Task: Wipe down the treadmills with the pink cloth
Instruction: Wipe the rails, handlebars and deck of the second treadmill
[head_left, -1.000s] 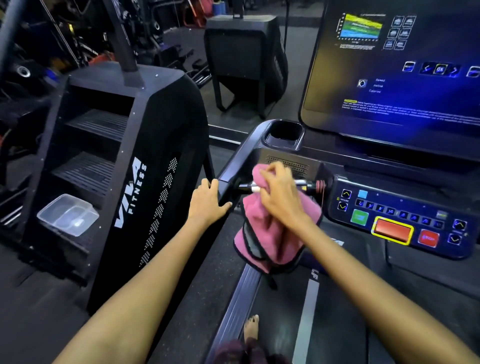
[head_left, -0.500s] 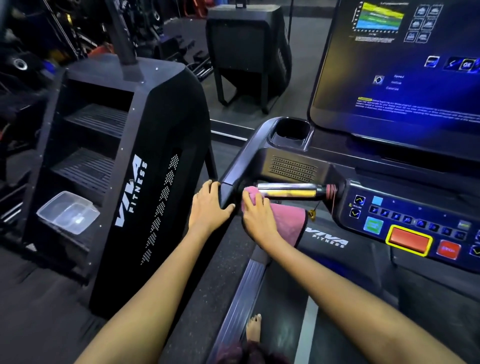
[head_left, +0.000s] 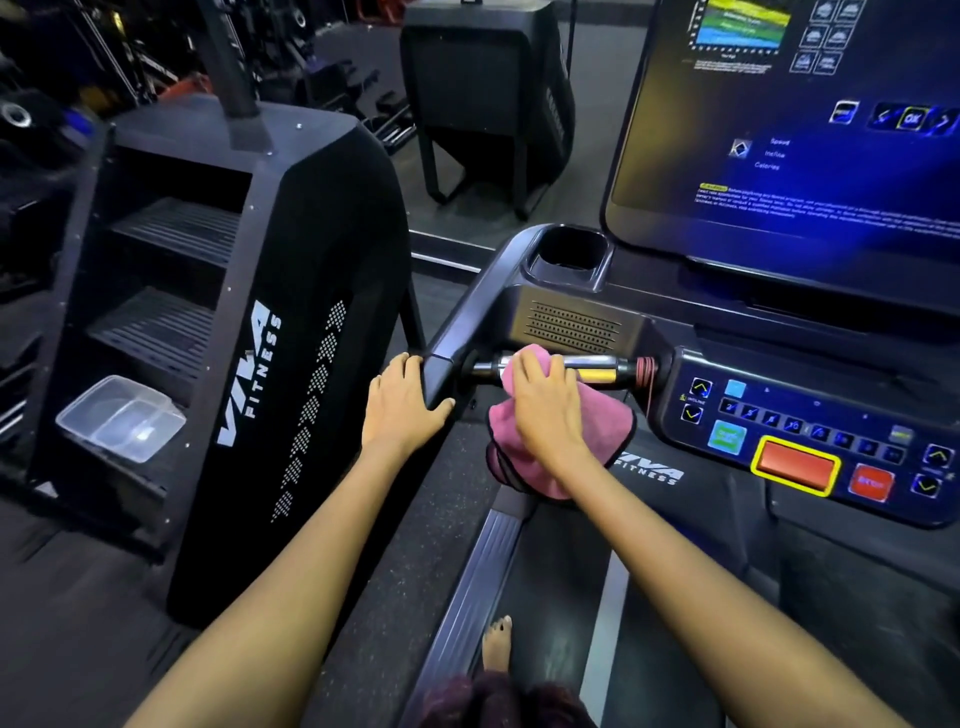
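The pink cloth (head_left: 561, 441) is draped over the treadmill's (head_left: 519, 312) chrome grip bar (head_left: 597, 362), its loose end hanging below; half a second ago it sat bunched under the bar at the left end, so the wipe has come back up onto the metal and shifted a little rightward. The right hand (head_left: 545, 400) curls its fingers over cloth and bar together, gripping both, while the left hand (head_left: 400, 405) rests with straight fingers on the handrail corner just beside. By my reading the bar is mid-wipe, its right stretch, the button panel (head_left: 810, 436) and the screen (head_left: 779, 130) apparently not yet reached.
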